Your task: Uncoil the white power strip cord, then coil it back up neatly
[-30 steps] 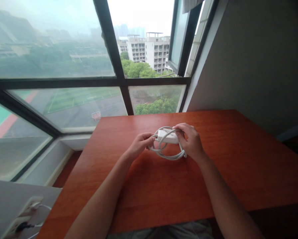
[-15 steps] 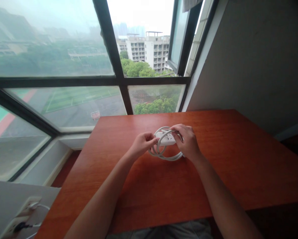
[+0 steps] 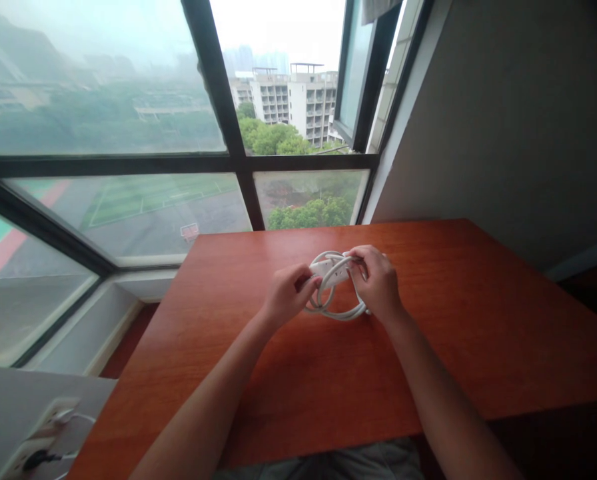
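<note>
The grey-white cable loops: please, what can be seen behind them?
Behind the cable loops, part of a white power strip with socket holes shows, and some tabletop. The loops themselves and, it seems, the right hand hide other parts.

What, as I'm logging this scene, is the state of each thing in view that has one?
Left hand, curled at the power strip's left end; exact grip hidden.
Right hand, gripping the cable.
Power strip, socket face partly hidden by cable.
Cable, looped in a loose coil.
Window sash, open.
White plug, in the upper wall socket.
Black plug, in the lower wall socket.
</note>
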Motion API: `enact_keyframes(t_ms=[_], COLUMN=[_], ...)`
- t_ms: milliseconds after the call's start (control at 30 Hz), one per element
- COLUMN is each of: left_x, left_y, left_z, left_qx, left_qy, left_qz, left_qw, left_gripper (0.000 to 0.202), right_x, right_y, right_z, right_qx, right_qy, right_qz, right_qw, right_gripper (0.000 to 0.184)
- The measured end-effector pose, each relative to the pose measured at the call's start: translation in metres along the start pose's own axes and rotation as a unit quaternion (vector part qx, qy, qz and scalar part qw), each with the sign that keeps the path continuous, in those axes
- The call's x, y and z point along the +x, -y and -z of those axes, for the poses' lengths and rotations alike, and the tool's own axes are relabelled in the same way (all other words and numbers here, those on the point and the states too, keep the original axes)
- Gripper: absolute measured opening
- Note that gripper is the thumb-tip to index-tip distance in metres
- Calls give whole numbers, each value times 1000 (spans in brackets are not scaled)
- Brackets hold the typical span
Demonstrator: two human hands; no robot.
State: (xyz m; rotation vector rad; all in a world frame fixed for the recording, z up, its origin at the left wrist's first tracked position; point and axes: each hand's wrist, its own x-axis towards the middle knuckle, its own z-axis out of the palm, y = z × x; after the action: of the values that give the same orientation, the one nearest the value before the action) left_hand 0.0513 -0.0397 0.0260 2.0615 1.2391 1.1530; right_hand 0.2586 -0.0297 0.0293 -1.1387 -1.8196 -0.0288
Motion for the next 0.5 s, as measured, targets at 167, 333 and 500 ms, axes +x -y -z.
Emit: enact_keyframes(t_ms=[167, 333, 500], left_x=[-2, -3, -4], left_y=[-2, -6, -6], left_z=[1, -1, -4], left_qx=[49, 83, 78], left_qy=[-16, -30, -54], left_qz=[-26, -40, -25], left_qw=[998, 995, 995], left_gripper=[27, 29, 28], right_x=[-1, -1, -2], right_y=[5, 7, 8], right_z=[1, 2, 1], right_qx=[-23, -43, -40], right_qy=[-8, -14, -20], right_qz=[-1, -4, 1], right_qw=[1000, 999, 999], right_gripper=[14, 14, 14])
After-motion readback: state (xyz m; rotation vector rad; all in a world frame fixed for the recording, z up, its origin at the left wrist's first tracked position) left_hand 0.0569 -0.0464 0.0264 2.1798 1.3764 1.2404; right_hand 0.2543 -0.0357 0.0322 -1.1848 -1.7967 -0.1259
